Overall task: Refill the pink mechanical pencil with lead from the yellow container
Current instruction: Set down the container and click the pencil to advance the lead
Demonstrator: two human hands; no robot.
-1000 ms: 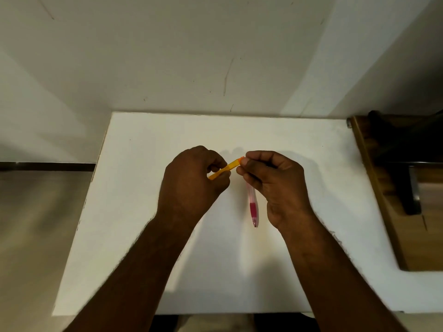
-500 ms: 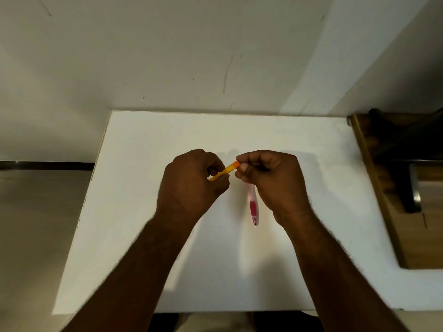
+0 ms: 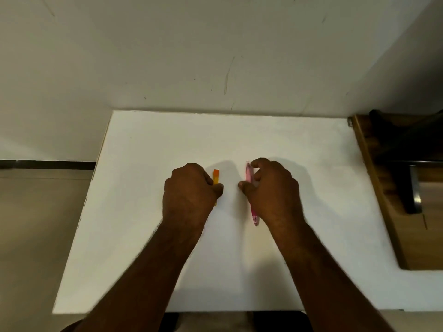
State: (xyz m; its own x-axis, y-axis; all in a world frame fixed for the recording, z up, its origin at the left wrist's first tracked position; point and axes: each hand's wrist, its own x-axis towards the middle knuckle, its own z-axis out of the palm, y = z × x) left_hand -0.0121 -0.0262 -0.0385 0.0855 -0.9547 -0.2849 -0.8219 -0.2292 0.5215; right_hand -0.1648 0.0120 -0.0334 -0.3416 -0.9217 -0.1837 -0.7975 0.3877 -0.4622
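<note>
Two hands, one yellow container and one pink mechanical pencil lie over a single white table [image 3: 143, 212]. Left of the frame's centre, the left hand [image 3: 189, 192] is curled into a loose fist, its fingers [image 3: 217, 188] pinching the yellow container [image 3: 216, 177], a slim flat-sided plastic stick with a darker orange cap at its far end. The container stands roughly lengthwise up the frame, its lower end just showing below the thumb. A bare gap of table separates the two hands; they do not touch.

Right of centre, the right hand [image 3: 271, 190] has its fingers [image 3: 257, 174] curved and closed around the pink mechanical pencil [image 3: 251, 195], a smooth, translucent, rounded barrel running up and down the frame, its deeper pink lower part tapering to a tip near the wrist. Whether the pencil rests on the table or is lifted clear, I cannot tell.

The table is matte and flat, with straight edges; its left edge slants toward the lower left, its far edge meets a scuffed pale wall [image 3: 215, 56]. Open surface lies on every side of the hands. At the right of the frame, a brown wooden piece of furniture [image 3: 388, 212] adjoins the table.
</note>
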